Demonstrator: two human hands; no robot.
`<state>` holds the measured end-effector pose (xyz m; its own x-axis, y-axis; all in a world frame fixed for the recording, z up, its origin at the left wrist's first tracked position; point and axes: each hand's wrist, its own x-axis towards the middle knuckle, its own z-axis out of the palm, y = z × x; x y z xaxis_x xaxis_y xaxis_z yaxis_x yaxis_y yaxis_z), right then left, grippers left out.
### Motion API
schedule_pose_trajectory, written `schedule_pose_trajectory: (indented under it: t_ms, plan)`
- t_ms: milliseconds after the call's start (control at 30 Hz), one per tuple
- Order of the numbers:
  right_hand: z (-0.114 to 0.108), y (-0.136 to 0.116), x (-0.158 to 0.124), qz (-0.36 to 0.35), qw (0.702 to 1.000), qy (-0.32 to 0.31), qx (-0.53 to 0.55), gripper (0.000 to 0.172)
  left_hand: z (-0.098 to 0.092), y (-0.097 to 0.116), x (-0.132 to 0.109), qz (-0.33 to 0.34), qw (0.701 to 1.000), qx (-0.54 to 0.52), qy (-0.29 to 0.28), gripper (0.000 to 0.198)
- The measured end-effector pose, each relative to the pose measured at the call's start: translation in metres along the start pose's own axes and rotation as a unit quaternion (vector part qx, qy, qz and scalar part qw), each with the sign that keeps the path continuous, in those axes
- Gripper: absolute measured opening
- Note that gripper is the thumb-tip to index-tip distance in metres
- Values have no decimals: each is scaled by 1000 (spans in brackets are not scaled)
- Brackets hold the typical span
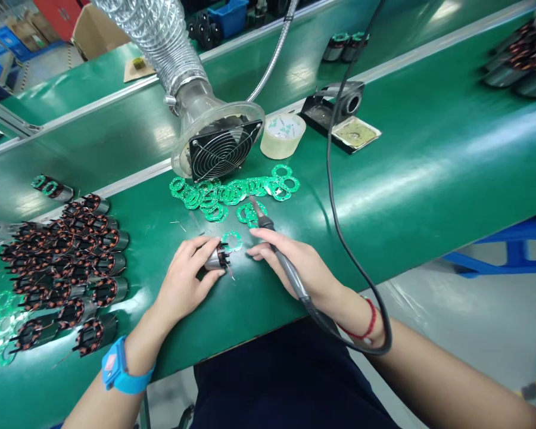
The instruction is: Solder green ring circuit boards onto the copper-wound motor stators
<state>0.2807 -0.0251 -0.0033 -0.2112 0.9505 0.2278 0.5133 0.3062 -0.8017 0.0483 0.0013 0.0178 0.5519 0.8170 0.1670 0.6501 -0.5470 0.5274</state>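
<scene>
The left hand (185, 277) is closed around a stator (212, 260) lying on its side near the middle of the frame, fingers over the top and thumb along the lower side, its wound end facing right. The right hand (301, 265) is wrapped around the handle of an iron (290, 274), whose tip (253, 204) points up and left over the green rings (232, 192); whether it touches one, I cannot tell.

To work well here, the left grip should be firm enough to stop the stator rolling, with the fingertips well back on the metal shell. Index finger and thumb sit close to the wound end, so a slip of the iron would probably reach them first. The thin wire (231, 273) poking out at that end is best left unbent and out from under the thumb.

One ring (240, 241) lies just beyond the stator's wound end; a steady left wrist avoids nudging it. The tip should be treated as hot and brought in from the right, clear of both. The cord (329, 155) hangs from the top of the frame and loops below the right wrist, so it needs slack to avoid tugging the handle. Working close to the fan (223, 152), upper centre, should help draw fumes away. The stand (321, 113), upper right, suits the iron between touches.
</scene>
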Motion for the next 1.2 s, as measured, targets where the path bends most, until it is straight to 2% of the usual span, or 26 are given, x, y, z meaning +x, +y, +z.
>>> schedule_pose_trajectory:
  t_ms: [167,233,300,400,500,600,700,800,900,967,1100,1200]
  plan:
    - [8,-15,8,58,998,-25,-22,26,-1,4,-5,-113,985,-129,19,48]
    - [14,-25,11,79,995,0,55,30,-1,3,-9,-136,971,-194,10,48]
    - [21,-34,14,89,981,59,165,30,-2,3,-11,-142,964,-225,-5,54]
    - [29,-42,16,81,949,115,281,27,-3,3,-10,-119,981,-153,-15,59]
    - [34,-41,19,47,947,73,308,30,-2,6,-7,-72,997,-25,-22,46]
    - [37,-38,20,-15,966,9,257,34,1,8,-6,-62,997,29,-24,42]
    - [38,-38,16,-72,993,-9,92,42,3,9,-7,-75,996,30,-21,40]
    - [33,-38,11,-58,997,-37,-38,46,-2,6,-9,-78,996,13,-39,42]
    - [24,-37,10,3,994,-92,-56,48,-10,3,-11,-59,996,0,-64,37]
    - [17,-37,13,20,993,-98,-56,52,-15,2,-12,-47,996,-3,-72,34]
    - [6,-37,26,-27,994,-82,-67,56,-24,-2,-13,-52,994,-33,-85,46]
    - [2,-39,38,-66,990,-103,-67,55,-25,-5,-11,-86,991,-76,-73,46]
